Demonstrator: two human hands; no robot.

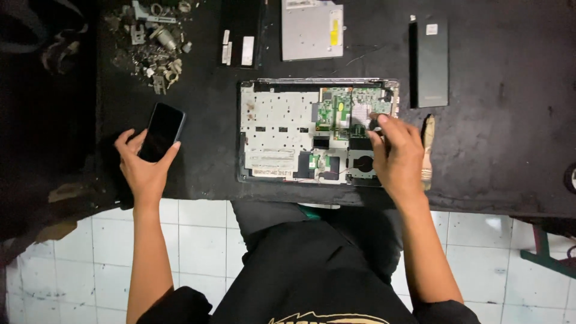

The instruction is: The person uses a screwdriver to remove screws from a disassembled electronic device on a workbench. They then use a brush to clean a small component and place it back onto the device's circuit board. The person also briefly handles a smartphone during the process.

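A: Left hand [143, 171]?

B: Closed around a black slab-shaped smartphone [162, 131], dark screen up, above the black table [504, 132]. Loose grey metal scrap [153, 45] lies beyond it.

A: Right hand [397, 157]?

B: Fingers curled, tips touching the green circuit board [342, 111] inside the opened silver laptop chassis [282, 129]. Whether it grips anything, I cannot tell. A wooden-handled brush [428, 150] lies just right of it.

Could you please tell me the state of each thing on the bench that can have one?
Laptop base: opened, circuit board exposed.
Phone: screen dark, held in left hand.
Right hand: fingertips on the circuit board.
Optical drive: removed, lying flat.
Black slab: lying flat, apart.
Brush: lying beside the laptop.
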